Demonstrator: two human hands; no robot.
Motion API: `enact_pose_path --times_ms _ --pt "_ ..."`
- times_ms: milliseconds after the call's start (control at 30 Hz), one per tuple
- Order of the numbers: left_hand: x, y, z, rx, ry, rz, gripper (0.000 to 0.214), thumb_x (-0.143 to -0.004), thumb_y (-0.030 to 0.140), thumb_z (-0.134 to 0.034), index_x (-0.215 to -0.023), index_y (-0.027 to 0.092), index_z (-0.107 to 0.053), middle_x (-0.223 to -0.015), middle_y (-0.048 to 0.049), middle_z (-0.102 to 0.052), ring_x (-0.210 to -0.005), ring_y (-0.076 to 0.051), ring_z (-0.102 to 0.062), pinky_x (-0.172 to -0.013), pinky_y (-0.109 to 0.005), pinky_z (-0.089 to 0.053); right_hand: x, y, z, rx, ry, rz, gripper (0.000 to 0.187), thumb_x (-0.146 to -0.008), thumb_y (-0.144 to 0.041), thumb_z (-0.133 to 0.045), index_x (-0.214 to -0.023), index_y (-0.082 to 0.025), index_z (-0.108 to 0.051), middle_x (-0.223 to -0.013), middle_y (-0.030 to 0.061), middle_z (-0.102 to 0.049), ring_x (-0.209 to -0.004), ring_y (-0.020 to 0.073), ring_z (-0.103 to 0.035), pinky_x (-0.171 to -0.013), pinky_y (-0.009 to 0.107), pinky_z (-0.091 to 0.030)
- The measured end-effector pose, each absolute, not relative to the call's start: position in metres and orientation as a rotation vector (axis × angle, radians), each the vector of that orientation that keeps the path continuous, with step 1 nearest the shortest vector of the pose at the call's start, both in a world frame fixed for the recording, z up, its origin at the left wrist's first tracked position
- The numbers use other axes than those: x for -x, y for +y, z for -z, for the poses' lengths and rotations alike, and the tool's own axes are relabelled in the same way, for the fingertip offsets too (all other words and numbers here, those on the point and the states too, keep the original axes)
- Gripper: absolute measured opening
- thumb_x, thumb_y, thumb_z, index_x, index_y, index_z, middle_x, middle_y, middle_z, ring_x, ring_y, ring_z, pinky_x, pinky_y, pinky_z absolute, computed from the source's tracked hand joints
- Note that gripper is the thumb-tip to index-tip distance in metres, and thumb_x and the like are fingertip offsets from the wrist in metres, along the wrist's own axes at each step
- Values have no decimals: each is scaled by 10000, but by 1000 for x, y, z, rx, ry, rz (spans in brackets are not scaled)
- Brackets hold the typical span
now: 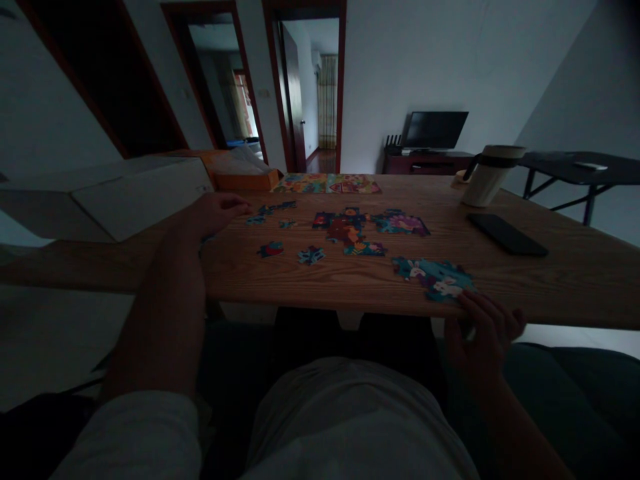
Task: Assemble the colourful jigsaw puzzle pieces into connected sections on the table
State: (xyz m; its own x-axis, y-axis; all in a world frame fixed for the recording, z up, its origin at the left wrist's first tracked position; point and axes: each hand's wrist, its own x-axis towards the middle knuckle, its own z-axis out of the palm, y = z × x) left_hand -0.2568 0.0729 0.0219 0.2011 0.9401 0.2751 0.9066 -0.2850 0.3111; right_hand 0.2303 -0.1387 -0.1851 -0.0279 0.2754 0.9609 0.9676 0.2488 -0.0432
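My left hand (220, 212) is over the left part of the table, fingers stretched out and slightly bent. It is nearest to several loose blue puzzle pieces (270, 209), and a bit of another piece shows by its wrist. My right hand (483, 327) is at the front edge, its fingertips touching the corner of a joined puzzle section with white rabbits (440, 277). Its thumb hangs apart, below the edge. Between the hands lie a joined brown-and-red section (343, 227), a section with a purple-pink figure (403, 223), a red-and-teal piece (271, 249) and a blue piece (311, 255).
A white box (145, 193) stands at the left, beside an orange box (247, 180) with clear plastic in it. Behind the pieces lies a colourful picture sheet (327, 183). To the right are a dark phone (507, 235) and a light tumbler (490, 180) on the wooden table (575, 287).
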Motion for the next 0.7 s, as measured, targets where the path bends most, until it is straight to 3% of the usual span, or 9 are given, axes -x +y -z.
enact_pose_path --times_ms 267,433,567,700 --pt "213 69 -4 -2416 1536 -380 468 -858 489 -635 -1211 187 -685 -1117 -55 -730 -952 -204 -668 -836 -293 -517 -231 -136 186 1199 -1505 881 390 -864 -273 -676 -1238 -171 -632 -1167 132 -705 -1119 334 -640 -1104 592 -313" --pt "203 69 1 -2403 1416 -104 482 -812 595 -638 -1085 206 -709 -948 -56 -733 -838 -213 -679 -716 -290 -512 -230 -136 185 1202 -1495 874 392 -876 -269 -673 -1253 -171 -630 -1181 132 -702 -1142 327 -633 -1115 581 -308" --pt "173 54 2 -2511 1324 -58 634 -712 679 -751 -1134 208 -697 -1013 -78 -718 -874 -233 -668 -719 -305 -504 -230 -136 186 1204 -1496 881 403 -869 -269 -680 -1257 -176 -626 -1174 129 -703 -1140 334 -637 -1116 585 -310" --pt "146 42 6 -2685 1276 50 631 -764 700 -726 -1205 249 -705 -1101 -68 -706 -940 -243 -660 -793 -311 -495 -233 -135 189 1199 -1510 891 416 -866 -272 -679 -1266 -177 -617 -1182 127 -700 -1150 329 -633 -1130 585 -293"
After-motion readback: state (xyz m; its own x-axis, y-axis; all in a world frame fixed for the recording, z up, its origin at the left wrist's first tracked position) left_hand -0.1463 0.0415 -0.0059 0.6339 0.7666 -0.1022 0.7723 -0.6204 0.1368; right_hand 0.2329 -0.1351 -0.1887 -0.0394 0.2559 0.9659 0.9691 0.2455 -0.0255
